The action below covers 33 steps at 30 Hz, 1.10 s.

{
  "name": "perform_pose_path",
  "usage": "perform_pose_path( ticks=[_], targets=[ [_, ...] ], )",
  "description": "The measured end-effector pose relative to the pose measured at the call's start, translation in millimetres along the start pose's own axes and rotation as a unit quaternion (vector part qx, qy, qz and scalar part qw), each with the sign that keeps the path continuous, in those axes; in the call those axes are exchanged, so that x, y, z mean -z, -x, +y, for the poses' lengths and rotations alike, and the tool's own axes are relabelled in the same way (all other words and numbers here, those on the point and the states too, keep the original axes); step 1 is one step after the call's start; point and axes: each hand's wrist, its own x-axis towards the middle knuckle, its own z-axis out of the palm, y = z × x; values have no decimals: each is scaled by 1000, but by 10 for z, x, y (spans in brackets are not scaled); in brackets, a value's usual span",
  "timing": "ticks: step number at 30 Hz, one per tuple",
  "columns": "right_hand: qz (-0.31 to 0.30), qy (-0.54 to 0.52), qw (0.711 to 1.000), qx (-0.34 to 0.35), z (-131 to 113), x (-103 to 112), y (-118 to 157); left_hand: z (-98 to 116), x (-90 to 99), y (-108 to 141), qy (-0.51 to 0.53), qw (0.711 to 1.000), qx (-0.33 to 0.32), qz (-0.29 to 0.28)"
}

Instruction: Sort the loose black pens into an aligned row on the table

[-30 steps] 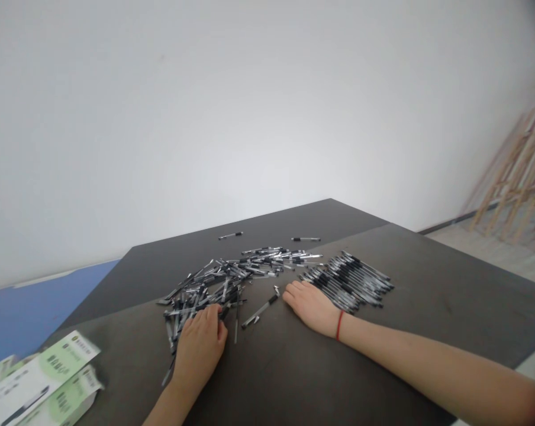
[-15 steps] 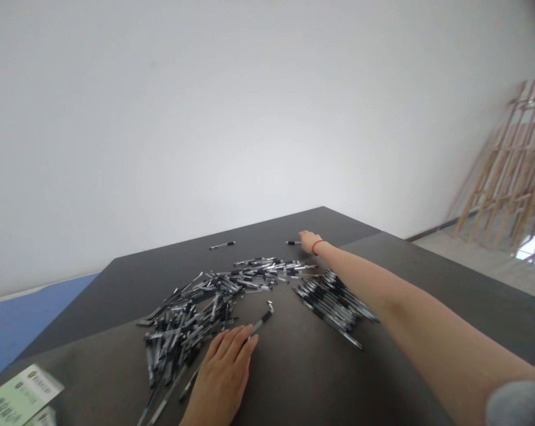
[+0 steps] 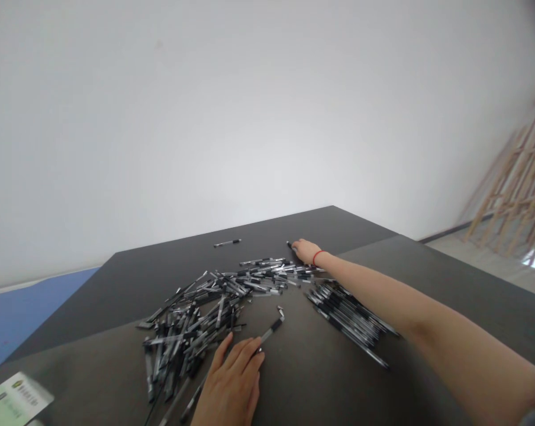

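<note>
My left hand [image 3: 232, 381] is low at the front of the table, its fingers closed on a clear pen with a black grip [image 3: 275, 325] that points away to the right. Just beyond that pen's tip lies a small pale piece [image 3: 280, 311], too small to name. Further back, my right hand [image 3: 306, 251], with a red cord at the wrist, pinches another pen [image 3: 289, 244]; only its dark end shows. A loose heap of pens [image 3: 183, 331] spreads left of and behind my left hand. Under my right forearm a bundle of pens [image 3: 350, 319] lies side by side.
A single pen [image 3: 227, 242] lies at the back of the dark table [image 3: 161, 266]. Green-and-white printed cards [image 3: 14, 396] are at the near left corner. A blue surface [image 3: 32, 307] lies beyond the left edge. Wooden frames [image 3: 516, 177] lean at the wall on the right.
My right hand has closed on the far pen and drawn it slightly nearer, turning it. My left hand keeps its pen, with the fingers a little more raised. The view has shifted slightly.
</note>
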Motion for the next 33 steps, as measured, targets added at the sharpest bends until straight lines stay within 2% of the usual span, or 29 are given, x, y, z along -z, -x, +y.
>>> perform_pose_path(
  ticks=[6, 11, 16, 20, 24, 29, 33],
  targets=[
    [10, -38, 997, 60, -292, -61, 262, 31, 25, -3, 16, 999, 30, -1],
    [1, -43, 995, 94, -463, -37, 334, 97, 54, -35, 49, 996, 74, 22],
    [6, -31, 992, 121, -586, -42, 430, 132, 92, -35, 47, 995, 81, 29],
    [27, -20, 992, 125, -661, -38, 520, 158, 129, -70, 26, 996, 82, -6],
    [44, -9, 993, 113, -710, -28, 561, 289, 84, -211, 5, 996, 68, -57],
    [55, 1, 993, 106, -710, -37, 546, 440, -31, -352, 34, 998, 43, -42],
    [58, 9, 993, 104, -698, -31, 515, 358, -52, -333, 56, 997, 50, -34]
  ],
)
